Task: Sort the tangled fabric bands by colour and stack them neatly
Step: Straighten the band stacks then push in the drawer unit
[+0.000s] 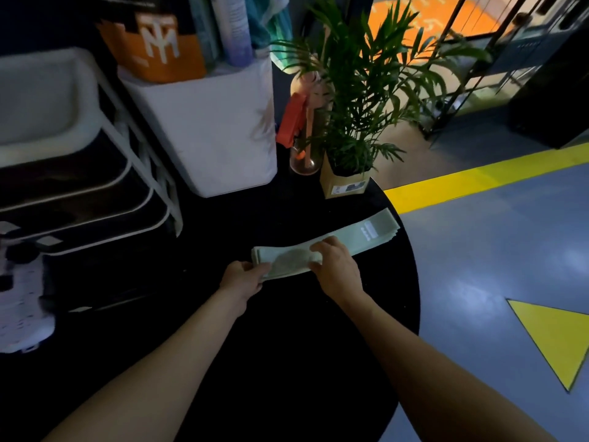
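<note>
The left hand (243,277) pinches the near end of a stack of pale green fabric bands (322,247), thumb on top and fingers curled under its edge, while the right hand (334,261) lies on top of the stack about midway along, fingers bent and pressing down on the top band. The stack lies flat on the round black desk (287,362), running diagonally from the left hand toward the desk's far right edge; its layered edges show at both ends, though the number of bands cannot be counted. The top band carries a small white printed label near its far end. All the visible bands are the same pale green. Beyond the stack, a potted palm (357,100) stands in one tan paper-wrapped pot (345,183), and just left of it is one clear glass bottle (306,129) with a red trigger head. Farther left, one white bin (216,138) holds rolled mats and an orange and black bag. At the far left stands one white-framed rack (95,173) with three dark trays and a white tub on top.
</note>
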Demonstrator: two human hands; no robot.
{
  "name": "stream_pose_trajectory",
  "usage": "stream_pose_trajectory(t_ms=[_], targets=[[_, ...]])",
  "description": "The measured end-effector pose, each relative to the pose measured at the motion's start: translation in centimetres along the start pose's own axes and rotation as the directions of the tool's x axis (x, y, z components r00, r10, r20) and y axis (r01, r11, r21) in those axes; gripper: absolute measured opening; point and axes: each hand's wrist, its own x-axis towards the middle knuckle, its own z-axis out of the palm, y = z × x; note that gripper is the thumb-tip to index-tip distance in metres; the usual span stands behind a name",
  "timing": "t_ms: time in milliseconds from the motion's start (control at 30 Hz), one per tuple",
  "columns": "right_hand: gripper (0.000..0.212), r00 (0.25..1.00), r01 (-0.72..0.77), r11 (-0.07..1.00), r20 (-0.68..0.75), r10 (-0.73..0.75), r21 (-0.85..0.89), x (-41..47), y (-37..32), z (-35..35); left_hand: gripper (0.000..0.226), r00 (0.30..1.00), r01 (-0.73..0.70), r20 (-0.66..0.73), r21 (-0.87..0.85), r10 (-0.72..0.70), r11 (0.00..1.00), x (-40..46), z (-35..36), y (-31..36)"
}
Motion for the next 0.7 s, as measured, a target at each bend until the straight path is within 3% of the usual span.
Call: stream_pose_trajectory(t_ms=[167,500,600,700], targets=[[0.034,0.995,0.045,0.997,0.087,-0.050,0.066,-2.4,-4.9,2.5,0.011,0.999,0.030,-0.018,-0.052,-0.031,0.998,-1.9,-5.1,-2.2],[0.054,0.866,0.172,0.954,0.424,-0.264,0.244,-6.5,-14.6,6.0,0.040,0.999,0.011,-0.045,-0.114,-0.016,0.993,-6.9,-14.0,-3.7],[0.057,0.871,0.140,0.953,0.424,-0.247,0.268,-7.0,-15.5,6.0,0.032,1.000,-0.026,0.015,-0.117,0.027,0.993,-8.1,-14.6,-3.3],[0.044,0.910,0.112,0.964,0.364,-0.197,0.242,-7.1,-15.5,5.2,0.019,0.994,-0.015,0.105,-0.171,0.034,0.985,-8.8,-13.7,-2.2]])
